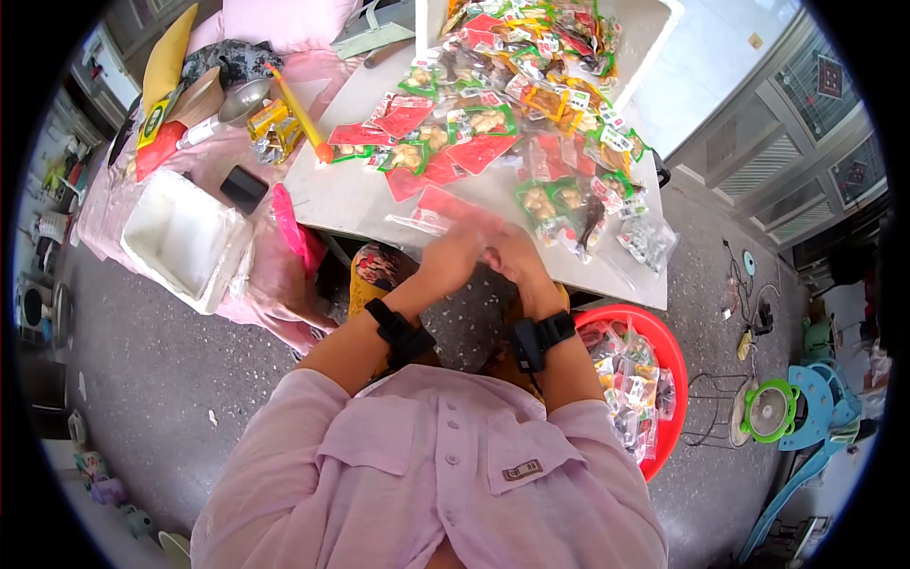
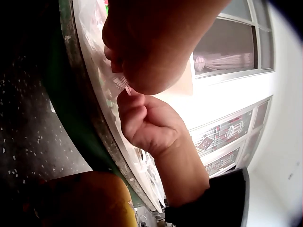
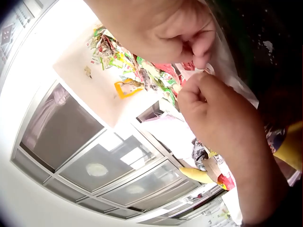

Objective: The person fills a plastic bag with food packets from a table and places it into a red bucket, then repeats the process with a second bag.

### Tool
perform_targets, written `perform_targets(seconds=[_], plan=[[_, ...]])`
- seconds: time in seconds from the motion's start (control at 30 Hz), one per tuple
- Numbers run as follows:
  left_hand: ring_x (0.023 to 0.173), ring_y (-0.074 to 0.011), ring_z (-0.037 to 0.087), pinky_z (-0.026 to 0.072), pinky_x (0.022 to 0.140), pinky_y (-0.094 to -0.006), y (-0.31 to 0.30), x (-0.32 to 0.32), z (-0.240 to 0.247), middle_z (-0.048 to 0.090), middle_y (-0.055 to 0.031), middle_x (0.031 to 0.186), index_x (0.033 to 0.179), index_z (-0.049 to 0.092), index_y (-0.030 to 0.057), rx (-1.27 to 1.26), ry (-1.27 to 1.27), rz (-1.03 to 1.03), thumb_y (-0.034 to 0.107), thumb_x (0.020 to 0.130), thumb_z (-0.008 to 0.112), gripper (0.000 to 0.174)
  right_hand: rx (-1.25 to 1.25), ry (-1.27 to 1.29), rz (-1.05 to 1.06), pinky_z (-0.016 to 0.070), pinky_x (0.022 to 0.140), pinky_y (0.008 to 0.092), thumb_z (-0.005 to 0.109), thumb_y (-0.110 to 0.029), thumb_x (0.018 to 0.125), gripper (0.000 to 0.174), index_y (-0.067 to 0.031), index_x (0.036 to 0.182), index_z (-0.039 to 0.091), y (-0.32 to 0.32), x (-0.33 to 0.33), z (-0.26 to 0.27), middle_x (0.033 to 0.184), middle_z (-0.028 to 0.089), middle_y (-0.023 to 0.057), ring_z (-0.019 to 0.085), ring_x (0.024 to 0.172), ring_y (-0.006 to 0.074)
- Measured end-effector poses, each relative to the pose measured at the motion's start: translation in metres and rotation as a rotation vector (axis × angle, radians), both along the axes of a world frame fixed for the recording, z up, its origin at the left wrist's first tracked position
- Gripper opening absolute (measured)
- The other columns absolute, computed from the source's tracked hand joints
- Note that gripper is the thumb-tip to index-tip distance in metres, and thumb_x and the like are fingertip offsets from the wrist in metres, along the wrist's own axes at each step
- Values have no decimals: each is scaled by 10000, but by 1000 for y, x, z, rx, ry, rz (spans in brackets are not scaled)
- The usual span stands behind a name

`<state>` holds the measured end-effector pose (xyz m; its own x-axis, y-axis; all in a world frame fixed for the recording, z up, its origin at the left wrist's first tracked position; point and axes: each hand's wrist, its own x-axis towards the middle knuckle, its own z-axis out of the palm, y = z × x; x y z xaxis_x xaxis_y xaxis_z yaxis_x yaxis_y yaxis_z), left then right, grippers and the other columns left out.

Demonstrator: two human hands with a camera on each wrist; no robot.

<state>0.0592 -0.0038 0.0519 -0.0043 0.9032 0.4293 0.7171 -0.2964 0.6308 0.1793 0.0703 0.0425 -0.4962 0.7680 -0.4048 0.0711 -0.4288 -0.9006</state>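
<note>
Both hands meet at the table's front edge. The left hand (image 1: 453, 258) and the right hand (image 1: 517, 256) pinch the near end of a clear packet with a red label (image 1: 457, 207), fingertips close together. In the left wrist view the right hand (image 2: 149, 123) has curled fingers at the packet's edge (image 2: 120, 81). In the right wrist view the left hand (image 3: 215, 101) pinches opposite the right hand (image 3: 175, 35), with a bit of packet between them. Just beyond the hands, many sealed food packets (image 1: 488, 121) are spread on the table (image 1: 365, 194).
A white foam box (image 1: 654, 19) with packets stands at the back of the table. On the right, a red basin (image 1: 675, 351) of packets is on the floor. At left are an empty foam box (image 1: 180, 242), a phone (image 1: 244, 190) and a yellow-red tube (image 1: 299, 114).
</note>
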Motion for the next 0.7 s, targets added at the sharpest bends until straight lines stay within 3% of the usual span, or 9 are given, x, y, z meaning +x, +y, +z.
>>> perform_targets(seconds=[0.13,0.23,0.33,0.4,0.43,0.63,0.7], plan=[[696,-331,513,424,588,-408,8,0,-9,506,-143,748,806,516,64,24,22,48,90,711,472,108,-114,277,-209,453,460,241,451,-74,774,104,0,792,522,-13,-16,10,651,518,58,529,543,120],[704,-332,510,420,600,-413,15,-4,-11,508,-136,745,809,520,61,92,22,35,113,698,499,125,-92,254,-259,445,498,252,454,-58,754,89,0,780,516,-12,-15,5,729,522,86,530,605,138],[714,-328,505,417,609,-410,36,-13,-19,509,-134,740,802,519,52,239,85,26,148,679,532,157,414,-124,-280,416,486,240,469,-40,721,76,-2,774,509,6,1,-29,764,518,90,511,615,131],[721,-321,501,416,615,-402,64,-27,-29,506,-141,731,796,517,45,244,180,47,180,666,556,192,673,-155,-356,395,466,237,478,-33,702,79,-6,771,506,12,4,-53,714,508,70,490,570,122],[752,-299,497,411,639,-392,64,-25,-3,508,-125,756,789,521,50,79,215,110,171,636,567,200,804,-171,-394,385,456,235,482,-30,693,83,-8,770,505,12,5,-54,690,503,61,480,547,117],[862,-281,482,394,735,-384,129,-40,-14,509,-73,862,801,533,72,255,631,260,126,609,532,200,491,17,-393,387,446,227,504,-26,684,95,-19,779,496,3,7,-36,643,466,38,450,494,90],[819,-284,500,408,703,-387,141,-44,-18,518,-85,823,800,531,72,326,651,217,124,636,513,174,555,-15,-381,390,448,224,509,-28,685,100,-22,784,494,2,7,-34,639,464,38,452,498,85]])
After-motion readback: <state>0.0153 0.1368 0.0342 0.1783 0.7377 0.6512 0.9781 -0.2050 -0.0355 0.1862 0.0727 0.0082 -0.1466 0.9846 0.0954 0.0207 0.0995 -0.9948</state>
